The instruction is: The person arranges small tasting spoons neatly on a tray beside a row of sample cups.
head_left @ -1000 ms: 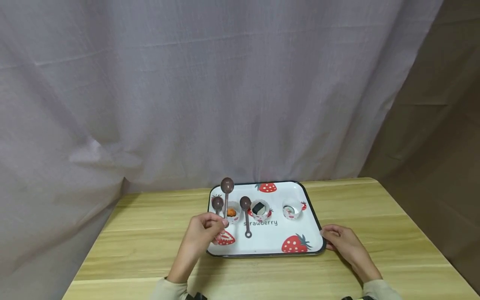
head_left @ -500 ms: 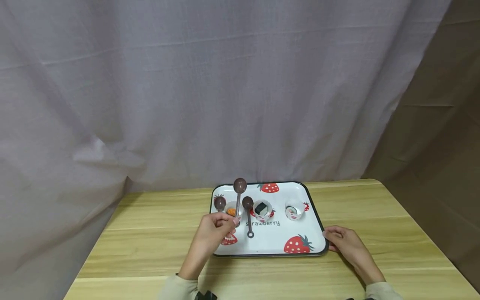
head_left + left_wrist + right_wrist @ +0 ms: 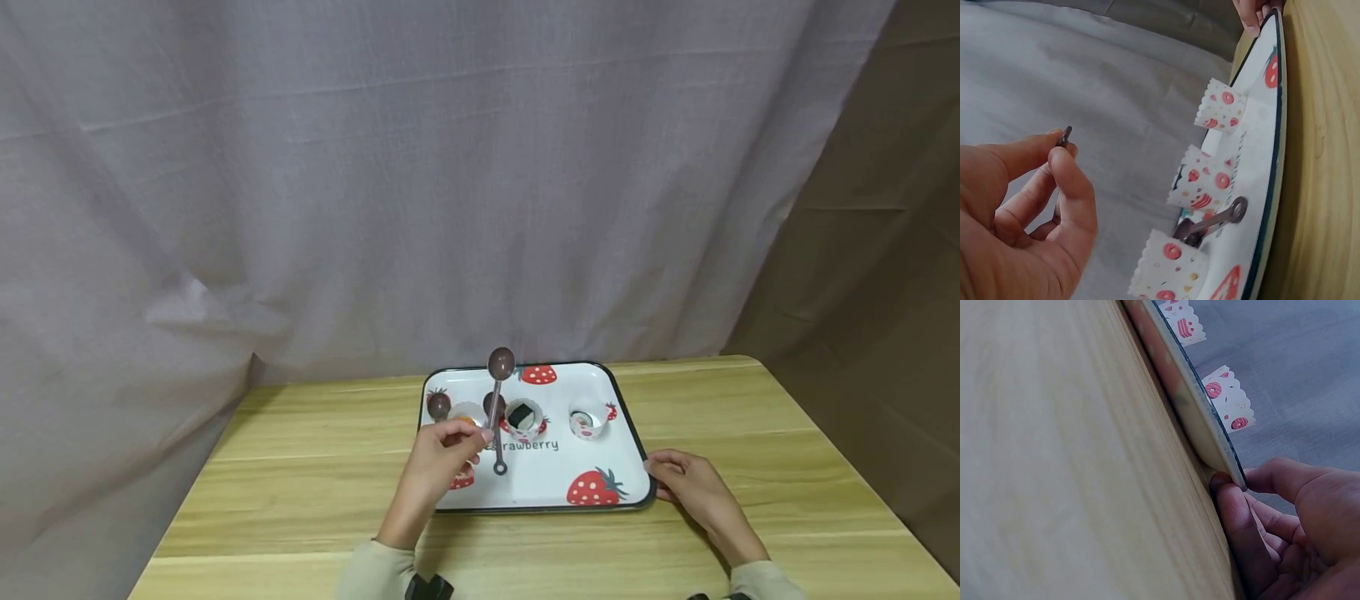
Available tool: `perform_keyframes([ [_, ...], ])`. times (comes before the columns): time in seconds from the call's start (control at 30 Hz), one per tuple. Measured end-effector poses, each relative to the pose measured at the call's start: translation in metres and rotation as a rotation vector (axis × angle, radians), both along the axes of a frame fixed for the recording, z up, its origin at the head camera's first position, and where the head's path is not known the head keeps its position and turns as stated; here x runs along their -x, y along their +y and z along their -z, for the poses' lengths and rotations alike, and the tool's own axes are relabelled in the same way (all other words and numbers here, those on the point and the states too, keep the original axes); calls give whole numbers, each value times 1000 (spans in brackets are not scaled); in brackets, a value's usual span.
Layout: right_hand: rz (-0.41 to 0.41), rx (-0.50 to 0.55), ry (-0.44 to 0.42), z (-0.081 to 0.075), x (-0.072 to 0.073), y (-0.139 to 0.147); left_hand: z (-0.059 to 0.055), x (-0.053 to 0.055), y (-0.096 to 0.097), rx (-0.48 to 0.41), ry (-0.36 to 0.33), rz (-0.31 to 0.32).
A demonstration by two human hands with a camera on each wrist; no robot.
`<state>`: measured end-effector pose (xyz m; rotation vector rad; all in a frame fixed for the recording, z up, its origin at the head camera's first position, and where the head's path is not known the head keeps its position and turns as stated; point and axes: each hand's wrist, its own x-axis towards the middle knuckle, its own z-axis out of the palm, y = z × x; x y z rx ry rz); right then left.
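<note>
My left hand (image 3: 438,462) pinches the handle end of a brown spoon (image 3: 501,364) with a round bowl, raised over the left part of a white strawberry-print tray (image 3: 540,487). In the left wrist view only the handle's tip (image 3: 1065,136) shows between thumb and finger. A second brown spoon (image 3: 500,454) lies on the tray behind it, and a third (image 3: 438,406) sits at the left, partly hidden by my hand. My right hand (image 3: 693,492) grips the tray's right front rim, thumb above and fingers beneath, as the right wrist view shows.
Three printed paper cups stand in a row on the tray: one (image 3: 1169,265) with something orange, one (image 3: 524,419) with a black-and-white piece, one (image 3: 588,421) with a pale round piece. A grey curtain (image 3: 480,183) hangs behind the wooden table (image 3: 300,500).
My left hand has carried the raised spoon to the right, from over the orange-filled cup to in front of the second spoon. The right hand keeps its grip on the tray rim.
</note>
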<state>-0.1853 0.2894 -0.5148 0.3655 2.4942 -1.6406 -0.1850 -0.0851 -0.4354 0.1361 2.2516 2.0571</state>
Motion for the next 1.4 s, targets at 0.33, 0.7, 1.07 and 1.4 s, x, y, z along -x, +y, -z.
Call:
perform_keyframes([
  [0.33,-4,-9,-9,-2,-1,0,6,5,18,-128,-26,86],
  [0.7,0,-15,3,-3,-2,-1,11,7,43,-201,-60,119],
  [1.07,-3,-40,1,-4,-2,-1,24,11,71,-251,-85,88],
  [1.4,-8,-28,6,-5,-3,-2,35,15,95,-293,-103,56],
])
